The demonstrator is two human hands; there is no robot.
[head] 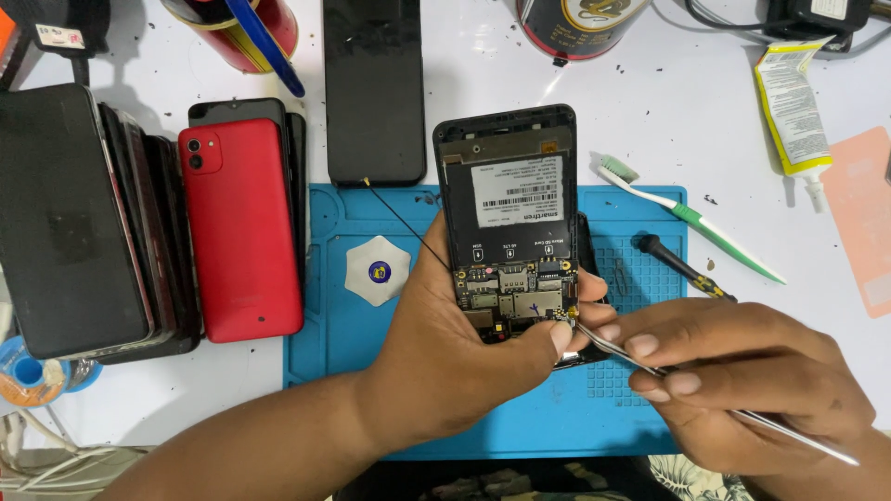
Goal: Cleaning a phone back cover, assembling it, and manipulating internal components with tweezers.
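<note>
Cradling an opened black phone [509, 223] with its back cover off, the left hand [455, 343] keeps the exposed circuit board turned up toward the camera and tilted above the blue work mat [343, 362], so the lower edge of the board is easy to reach. Its grip is clenched around the phone's bottom end, thumb pressed near the lower right corner to steady it. The right hand [742, 380] pinches a pair of metal tweezers [650, 366], its grip closed on them like a pen, with the tips touching the board just beside that thumb; the low, slanted hold suits fine work on a small part.

Lying on the mat behind the phone are a white round opening pick [378, 270] and a small black screwdriver [682, 267], both near to hand. A green-and-white toothbrush [691, 220] rests across the mat's upper right corner. On the white counter [520, 93] to the left, a red phone [239, 230] lies atop a row of dark phones [83, 218], set well apart from the work. A glue tube [792, 107] lies at the upper right.
</note>
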